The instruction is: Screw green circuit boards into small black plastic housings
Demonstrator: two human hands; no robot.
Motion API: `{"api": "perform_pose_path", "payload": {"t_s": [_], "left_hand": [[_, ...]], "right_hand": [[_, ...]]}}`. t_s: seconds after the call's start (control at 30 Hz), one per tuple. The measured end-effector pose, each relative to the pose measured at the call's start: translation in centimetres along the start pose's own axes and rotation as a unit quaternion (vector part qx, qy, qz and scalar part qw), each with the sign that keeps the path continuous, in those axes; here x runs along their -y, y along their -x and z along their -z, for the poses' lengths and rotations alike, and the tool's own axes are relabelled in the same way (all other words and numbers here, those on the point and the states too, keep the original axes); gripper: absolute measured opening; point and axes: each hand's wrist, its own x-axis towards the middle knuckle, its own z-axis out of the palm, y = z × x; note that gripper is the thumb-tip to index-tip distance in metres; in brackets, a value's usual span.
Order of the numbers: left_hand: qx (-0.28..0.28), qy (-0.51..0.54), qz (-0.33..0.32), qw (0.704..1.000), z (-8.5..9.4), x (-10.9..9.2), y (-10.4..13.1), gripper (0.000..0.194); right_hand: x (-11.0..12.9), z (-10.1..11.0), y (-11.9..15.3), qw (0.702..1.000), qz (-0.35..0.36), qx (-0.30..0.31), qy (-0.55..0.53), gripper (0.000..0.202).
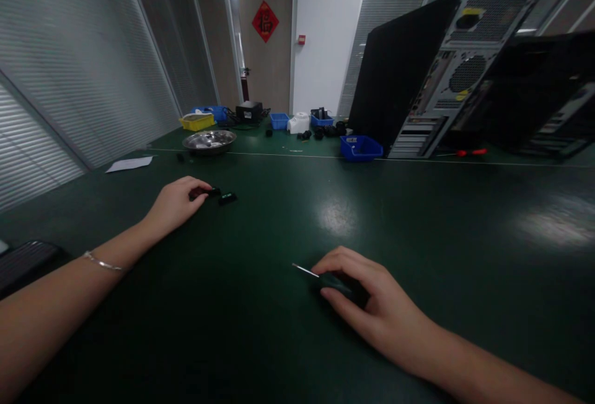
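Screwdriver [320, 277] is in the R hand [379, 295]: dark handle held btwn thumb and fingers, thin metal shaft poking out ahead of the grip, tip to its L, just over or on the green tabletop [260, 237] (can't tell which). Hold looks light, low on the handle. For good control, thumb + index close to the shaft's base w/ the handle's butt backed by the palm would steady it; a firm but not hard squeeze is prob. enough.

L hand [179, 202] is farther fwd, well apart from the tip, fingers and thumb closed on a small black part [214, 191]; a 2nd black piece [227, 198] w/ pale green marks lies just beside it, on the side toward the R hand. Best to pinch the part by its sides, w/ fingertips out of line w/ the shaft, and not nudge its neighbor.

Beyond the L grip: metal bowl [209, 151], w/ a white sheet [129, 164] off to its L. Beyond the R grip: blue bin [361, 151] nr the foot of a black PC tower [404, 63], then a red-handled tool [471, 152] to the R. Keyboard [30, 258] sits L of the L forearm.
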Motion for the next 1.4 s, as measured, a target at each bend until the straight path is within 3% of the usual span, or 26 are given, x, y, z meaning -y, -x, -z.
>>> {"api": "perform_pose_path", "payload": {"t_s": [0.13, 0.3, 0.57, 0.67, 0.77, 0.9, 1.07, 1.4], "left_hand": [[0.005, -0.015, -0.005, 1.0, -0.2, 0.2, -0.1, 0.026], [-0.023, -0.027, -0.01, 0.999, 0.0, -1.9, 0.2, 0.032], [0.05, 0.033, -0.059, 0.996, -0.5, -5.1, 0.6, 0.028], [0.065, 0.065, -0.063, 0.994, 0.0, -7.9, 1.9, 0.025], [0.106, 0.114, -0.094, 0.983, 0.1, -11.9, 3.8, 0.022], [0.185, 0.252, -0.154, 0.937, -0.3, -15.7, 6.1, 0.023], [0.224, 0.278, -0.161, 0.92, -0.9, -15.9, 6.5, 0.025], [0.211, 0.274, -0.192, 0.919, -1.3, -15.2, 6.2, 0.017]], "right_hand": [[0.2, 0.1, 0.0, 1.0, -0.003, 0.003, -0.001, 0.023], [0.4, 0.1, 0.1, 1.0, -0.006, 0.001, -0.006, 0.021], [0.5, 0.2, 0.0, 1.0, -0.004, 0.001, -0.01, 0.021], [0.3, 0.1, 0.0, 1.0, -0.004, 0.0, -0.003, 0.022], [0.2, 0.1, 0.0, 1.0, 0.001, -0.005, -0.002, 0.021], [0.2, 0.0, 0.1, 1.0, 0.008, -0.011, -0.007, 0.023], [0.5, 0.0, 0.0, 1.0, 0.021, 0.0, -0.015, 0.024], [0.0, -0.1, 0.0, 1.0, 0.008, -0.003, 0.012, 0.022]]}}
